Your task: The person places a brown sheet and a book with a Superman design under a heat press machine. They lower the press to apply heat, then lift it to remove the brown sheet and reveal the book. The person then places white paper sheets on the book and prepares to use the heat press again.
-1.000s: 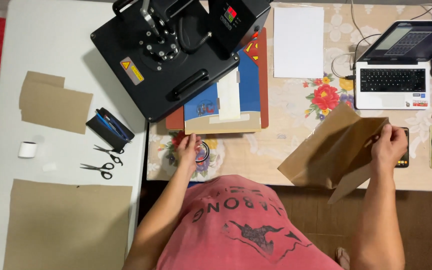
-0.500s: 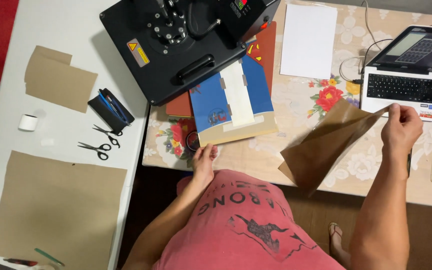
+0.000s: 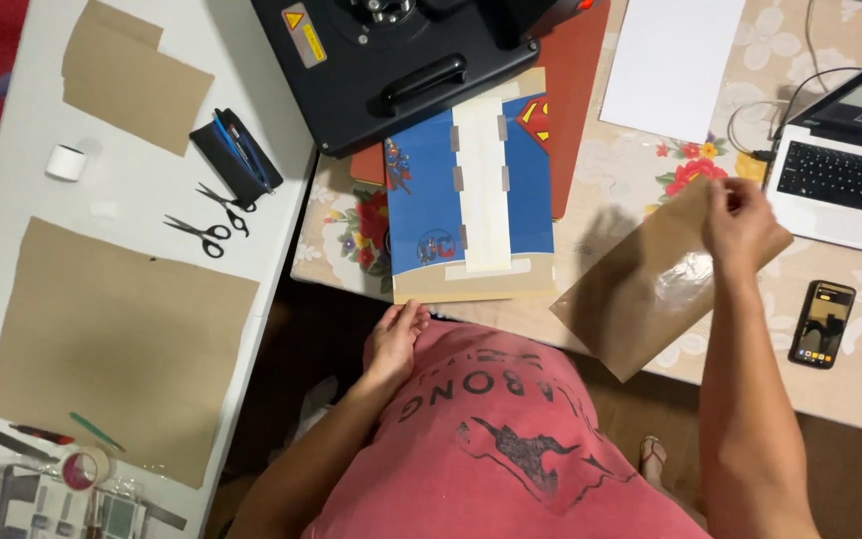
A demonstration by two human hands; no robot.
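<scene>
Covering the tabletop (image 3: pixel 850 329) is a flowered cloth; a white table (image 3: pixel 142 190) stands beside it. Right hand (image 3: pixel 740 225) fingers pinch the brown sheet (image 3: pixel 650 284), lying flat near the laptop (image 3: pixel 850 170), long axis slanting toward it. Left hand (image 3: pixel 396 344) fingers hang loosely open at the tabletop's edge.

Two pairs of scissors (image 3: pixel 210 222) are lying left of the black heat press (image 3: pixel 401 60); a laptop (image 3: pixel 845 160) and phone (image 3: pixel 822 323) are sitting to its right.

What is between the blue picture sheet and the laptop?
In the head view, the brown paper sheet lies between the blue printed sheet and laptop, with the right hand holding it.
</scene>
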